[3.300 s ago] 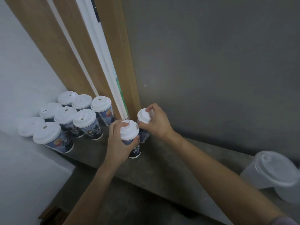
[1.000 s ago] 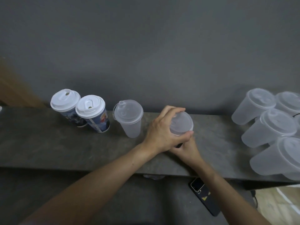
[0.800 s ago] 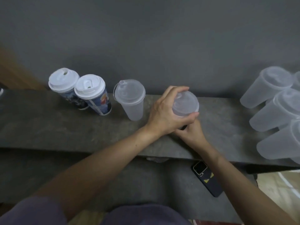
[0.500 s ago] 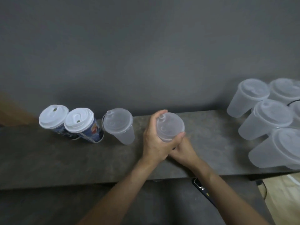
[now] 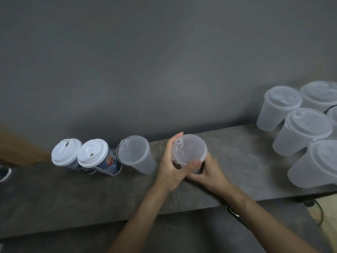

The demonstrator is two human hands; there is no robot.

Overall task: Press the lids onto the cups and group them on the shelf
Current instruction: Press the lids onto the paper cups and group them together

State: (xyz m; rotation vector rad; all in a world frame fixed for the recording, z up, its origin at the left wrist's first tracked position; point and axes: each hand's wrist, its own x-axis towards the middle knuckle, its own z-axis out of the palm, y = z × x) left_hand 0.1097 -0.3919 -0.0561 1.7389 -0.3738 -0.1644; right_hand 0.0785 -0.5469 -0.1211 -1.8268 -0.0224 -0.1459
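Two hands, one cup: the left hand (image 5: 170,170) curls round the near-left side of a frosted plastic cup (image 5: 189,156), thumb laid across its front just under the rim; the right hand (image 5: 209,172) wraps its lower right side.

- Cup: capped by a round translucent lid (image 5: 187,148) with a small raised spout hole. The body is almost wholly hidden by fingers and the base is out of sight, so contact with the shelf (image 5: 73,198) cannot be told.
- Shelf: grey, mottled, stone-like slab, matte.
- Just left of the held cup: one lidded frosted cup (image 5: 136,157), tapered, smooth.
- Further left, side by side: two printed paper cups (image 5: 94,156) with opaque white domed lids.
- Well right of the held cup: a cluster of larger lidded frosted cups (image 5: 306,132), several cut off by the frame edge.
- Nearer than the held cup, under the right forearm: a dark phone-like item (image 5: 234,212), mostly hidden.
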